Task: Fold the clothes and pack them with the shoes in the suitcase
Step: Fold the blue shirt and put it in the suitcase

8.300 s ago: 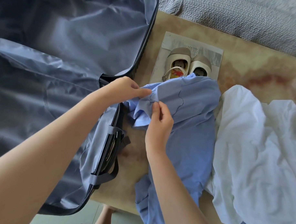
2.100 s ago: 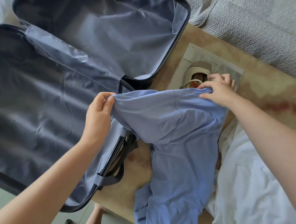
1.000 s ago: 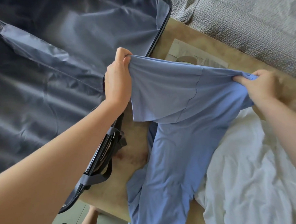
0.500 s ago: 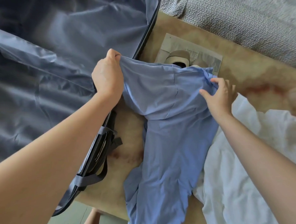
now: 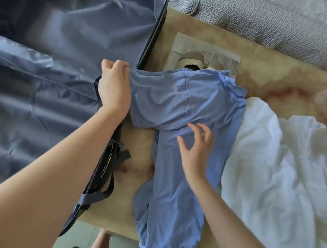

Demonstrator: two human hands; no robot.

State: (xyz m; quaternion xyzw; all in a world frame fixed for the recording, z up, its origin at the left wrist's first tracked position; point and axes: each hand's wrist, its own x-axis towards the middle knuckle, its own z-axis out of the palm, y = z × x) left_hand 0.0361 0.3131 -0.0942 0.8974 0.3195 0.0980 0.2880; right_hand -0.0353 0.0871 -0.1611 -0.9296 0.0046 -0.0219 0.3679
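Open suitcase (image 5: 49,82) lies left of the left hand (image 5: 114,87), whose curled fingers pinch the upper left corner of the blue garment (image 5: 178,98) beside the suitcase rim. The garment runs from those fingers across the table (image 5: 272,75) and under the right hand (image 5: 195,149), fingers spread over its middle; contact cannot be confirmed. Beyond both sets of fingers the shoes (image 5: 191,59) sit on paper (image 5: 226,57), partly covered by the garment; a white garment (image 5: 278,165) lies right of the right fingers.
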